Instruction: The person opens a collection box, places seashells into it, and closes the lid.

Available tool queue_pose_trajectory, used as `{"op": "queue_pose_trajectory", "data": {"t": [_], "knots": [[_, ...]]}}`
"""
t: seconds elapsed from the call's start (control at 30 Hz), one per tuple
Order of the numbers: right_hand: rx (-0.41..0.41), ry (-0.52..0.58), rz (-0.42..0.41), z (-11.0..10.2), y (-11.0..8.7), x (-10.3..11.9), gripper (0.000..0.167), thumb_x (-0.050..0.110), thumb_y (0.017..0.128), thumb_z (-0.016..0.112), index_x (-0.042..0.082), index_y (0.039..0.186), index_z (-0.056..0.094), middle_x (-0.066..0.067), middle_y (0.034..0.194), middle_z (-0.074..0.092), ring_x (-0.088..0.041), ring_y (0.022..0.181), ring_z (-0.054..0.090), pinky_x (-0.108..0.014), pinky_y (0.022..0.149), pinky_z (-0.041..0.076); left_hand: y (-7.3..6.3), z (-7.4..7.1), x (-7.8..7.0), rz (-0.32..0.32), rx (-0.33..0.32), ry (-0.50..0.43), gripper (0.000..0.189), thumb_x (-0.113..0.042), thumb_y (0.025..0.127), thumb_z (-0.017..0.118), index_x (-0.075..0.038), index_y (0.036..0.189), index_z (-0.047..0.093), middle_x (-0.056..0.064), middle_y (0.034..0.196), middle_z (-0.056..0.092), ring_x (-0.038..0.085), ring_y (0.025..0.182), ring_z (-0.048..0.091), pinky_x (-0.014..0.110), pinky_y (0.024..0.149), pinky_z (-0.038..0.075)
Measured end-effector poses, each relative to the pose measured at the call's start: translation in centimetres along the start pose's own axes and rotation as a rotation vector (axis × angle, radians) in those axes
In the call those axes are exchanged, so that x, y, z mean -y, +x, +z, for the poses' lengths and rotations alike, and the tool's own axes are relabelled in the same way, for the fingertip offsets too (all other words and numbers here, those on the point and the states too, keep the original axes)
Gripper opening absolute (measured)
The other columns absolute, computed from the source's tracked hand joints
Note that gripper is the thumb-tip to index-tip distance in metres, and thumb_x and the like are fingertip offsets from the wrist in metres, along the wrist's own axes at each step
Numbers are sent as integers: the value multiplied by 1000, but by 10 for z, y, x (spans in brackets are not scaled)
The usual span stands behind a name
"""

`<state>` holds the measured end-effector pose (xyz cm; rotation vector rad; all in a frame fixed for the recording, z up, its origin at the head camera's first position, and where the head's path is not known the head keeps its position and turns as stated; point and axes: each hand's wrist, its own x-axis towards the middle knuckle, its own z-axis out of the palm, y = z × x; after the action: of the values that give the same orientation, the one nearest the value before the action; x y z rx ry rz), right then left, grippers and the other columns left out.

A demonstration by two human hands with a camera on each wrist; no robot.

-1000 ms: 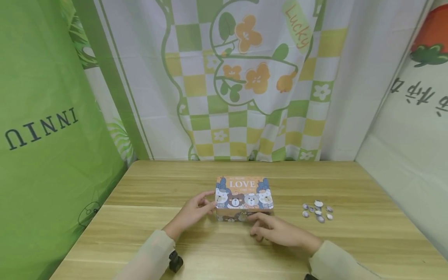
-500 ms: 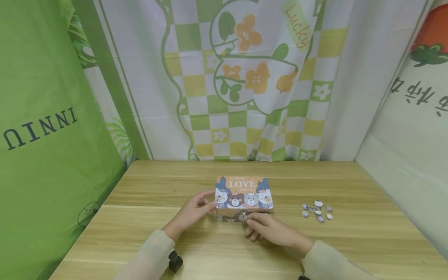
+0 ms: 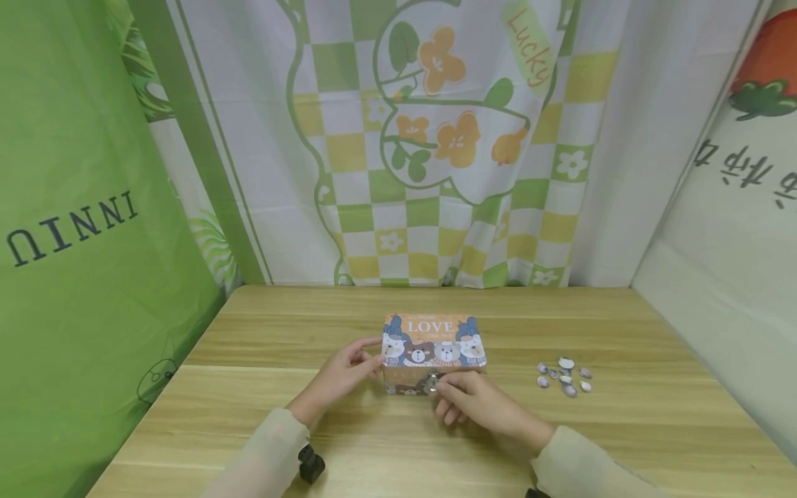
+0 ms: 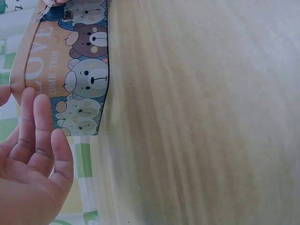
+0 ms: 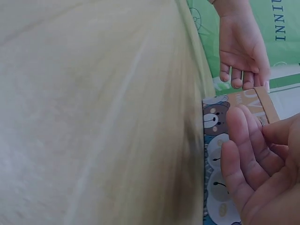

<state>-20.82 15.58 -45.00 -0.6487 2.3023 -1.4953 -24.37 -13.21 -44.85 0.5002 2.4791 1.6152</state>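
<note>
A rectangular box (image 3: pixel 434 340) printed with bears and the word LOVE stands on the table, its latch side facing me. At its left end my left hand (image 3: pixel 350 368) steadies it, fingers fairly straight and the thumb near the lid's front corner. My right hand (image 3: pixel 473 401) pinches the small metal latch (image 3: pixel 433 382) at the middle of the front between thumb and forefinger. In the left wrist view the silver latch (image 4: pixel 46 10) shows right at the right hand's fingertips. In the right wrist view the other right fingers curl loosely in front of the box (image 5: pixel 215 154).
Several small white and purple seashells (image 3: pixel 566 377) lie in a loose cluster to the right of the box. The wooden table (image 3: pixel 299 311) has a patterned curtain (image 3: pixel 448 228) behind it and a green cloth (image 3: pixel 112 332) on the left. A thin black cable (image 3: pixel 157 377) hangs by the left edge.
My right hand has shifted a little left and up, onto the latch. The lid's front edge has risen slightly, showing more of the front face. My left hand has stayed in place.
</note>
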Motion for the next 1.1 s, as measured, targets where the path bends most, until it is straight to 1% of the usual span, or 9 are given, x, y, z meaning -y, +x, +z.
{"op": "queue_pose_trajectory", "data": {"t": [0.23,0.37,0.43,0.5,0.63,0.73,0.83,0.9,1.1], "knots": [[17,5,-2,-5,1,7,29,17,108,47,-6,107,65,-8,85,71,-23,72,69,-33,63,59,2,-2,-2,-14,-8,-84,51,-34,100,64,-10,144,53,6,95,67,35,96,65,50,94,53],[31,2,-9,-8,0,11,30,18,108,46,-5,109,65,-9,86,70,-22,73,68,-30,62,58,3,-4,-2,-12,-13,-101,49,-33,99,65,-11,142,55,6,95,68,37,97,65,51,96,52],[35,8,-12,-9,0,13,31,20,108,46,-4,108,66,-9,86,70,-22,73,68,-29,62,58,3,-4,-2,-4,-20,-92,47,-32,99,64,-12,141,57,6,95,68,35,98,66,49,96,52],[39,17,-18,-10,0,14,31,20,108,46,-4,106,65,-9,86,69,-21,72,67,-28,62,57,4,-4,-2,13,-36,-72,44,-31,100,63,-12,139,58,5,97,68,32,98,65,46,92,53],[36,41,-44,-13,2,17,32,19,108,46,-7,104,64,-10,86,69,-20,71,66,-29,62,58,6,-5,-3,72,-78,-7,37,-25,101,63,-12,135,61,4,106,68,27,100,63,38,86,54],[33,40,-57,-15,3,20,32,19,108,46,-8,104,63,-11,87,70,-21,73,67,-32,65,59,8,-4,-2,112,-104,28,35,-19,98,65,-12,133,62,3,114,68,23,103,63,36,88,54],[34,25,-61,-17,4,22,31,19,108,47,-7,105,64,-10,88,70,-22,74,68,-36,67,59,11,-3,-1,123,-118,28,36,-16,95,69,-14,130,64,2,120,66,22,109,62,37,91,53],[37,19,-57,-17,3,23,31,19,108,47,-7,105,64,-11,88,70,-23,75,68,-38,69,60,11,-3,0,116,-122,21,36,-16,93,71,-16,129,65,1,124,65,23,112,61,38,91,53],[52,47,-47,-18,2,22,31,18,108,48,-8,108,64,-13,91,70,-26,77,69,-45,74,60,12,-3,1,118,-113,24,38,-17,92,74,-17,128,64,3,135,60,36,124,55,44,97,51]]}}
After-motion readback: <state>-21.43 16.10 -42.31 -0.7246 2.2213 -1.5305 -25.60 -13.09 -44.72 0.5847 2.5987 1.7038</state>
